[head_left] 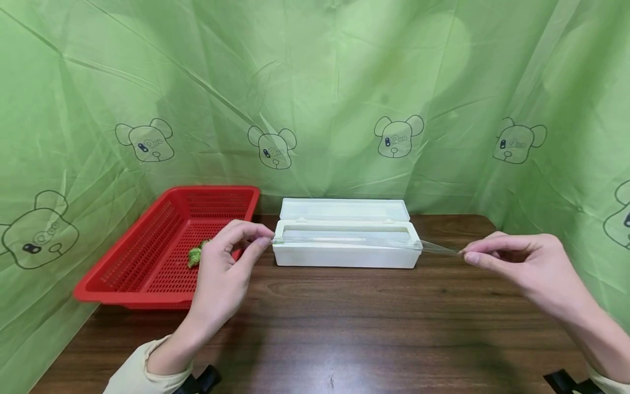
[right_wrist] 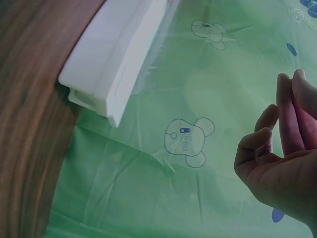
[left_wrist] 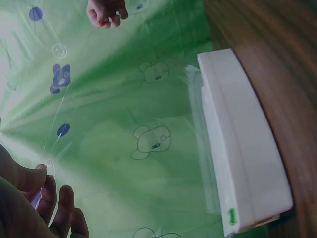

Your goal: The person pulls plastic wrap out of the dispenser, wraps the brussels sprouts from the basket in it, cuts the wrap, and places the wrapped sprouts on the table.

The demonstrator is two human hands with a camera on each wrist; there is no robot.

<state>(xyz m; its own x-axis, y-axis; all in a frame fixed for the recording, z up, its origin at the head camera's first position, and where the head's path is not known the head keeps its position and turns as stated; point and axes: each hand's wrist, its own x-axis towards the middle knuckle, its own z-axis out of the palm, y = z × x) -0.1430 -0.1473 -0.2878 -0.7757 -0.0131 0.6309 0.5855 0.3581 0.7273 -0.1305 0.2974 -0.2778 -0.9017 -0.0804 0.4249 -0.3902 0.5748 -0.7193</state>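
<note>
A strip of clear plastic wrap (head_left: 439,249) stretches between both hands, passing in front of the white wrap dispenser box (head_left: 344,257). Its left end is pinched by my left hand (head_left: 223,273), thumb against forefinger, near the box's left front corner. Off to the right of the box, my right hand (head_left: 531,265) pinches the other end the same way. The box's lid (head_left: 344,209) is raised at the back. In the left wrist view, more clear film (left_wrist: 200,144) shows along the box's edge.
To the left on the wooden table (head_left: 374,328) stands a red slotted basket (head_left: 133,297). A green vegetable piece (head_left: 194,257) lies in it, partly behind my left hand. A green printed curtain (head_left: 334,82) hangs around the back and sides.
</note>
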